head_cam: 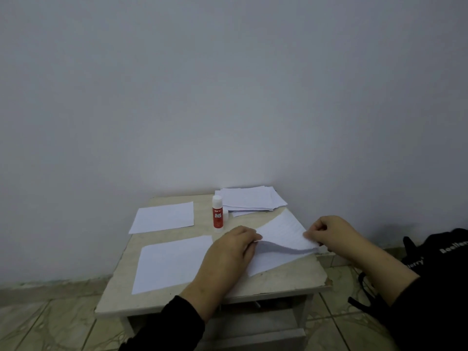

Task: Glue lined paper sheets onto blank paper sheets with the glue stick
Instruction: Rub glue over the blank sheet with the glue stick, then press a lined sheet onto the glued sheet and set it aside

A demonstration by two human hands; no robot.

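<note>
At the far left of the small table (291, 279) a blank sheet (163, 217) is lying flat near the back edge, and in front of it a second blank sheet (169, 262) is lying flat too, its long axis running roughly left to right across the tabletop. Just right of the back sheet the glue stick (217, 214) is standing upright with its cap on, and behind it to the right a stack of paper (249, 200) is sitting against the wall. Further right, the left hand (229, 252) is pinching the near-left corner of a lined sheet (283, 231) with fingers curled, while the right hand (329, 233) is pinching the opposite near corner, its fingers likewise curled round the edge. The sheet is arching up between the two grips and sagging in the middle, with its far end pointing away toward the stack. Such paper is probably feather-light, limp and easily creased, so holding it at two corners and keeping it gently taut seems the sensible grip. Under it another sheet (273, 262) is resting on the table.
</note>
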